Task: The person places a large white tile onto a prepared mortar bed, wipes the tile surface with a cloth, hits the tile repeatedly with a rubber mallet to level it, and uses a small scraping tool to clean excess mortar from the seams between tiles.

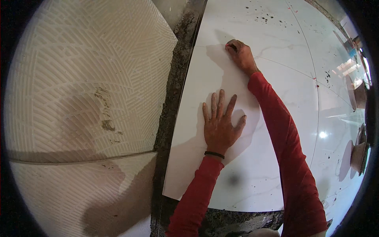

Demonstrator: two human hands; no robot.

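My left hand (220, 124) lies flat on a glossy white floor tile (244, 177) with faint grey veins, its fingers spread. Farther off, my right hand (241, 55) is closed in a pinch over the thin joint between this tile and the one beyond it. A bit of red shows at its fingertips; it looks like a small red tile spacer (227, 47), mostly hidden by the fingers. Similar red spacers (317, 83) sit where tile joints cross on the right.
To the left lie large pale panels (98, 79) with combed, ridged surfaces, the nearer one (79, 197) partly in shadow. A strip of rough dark mortar (169, 94) runs between them and the white tiles. Brownish round objects (358, 156) stand at the far right. Dark crumbs (264, 17) dot the far tile.
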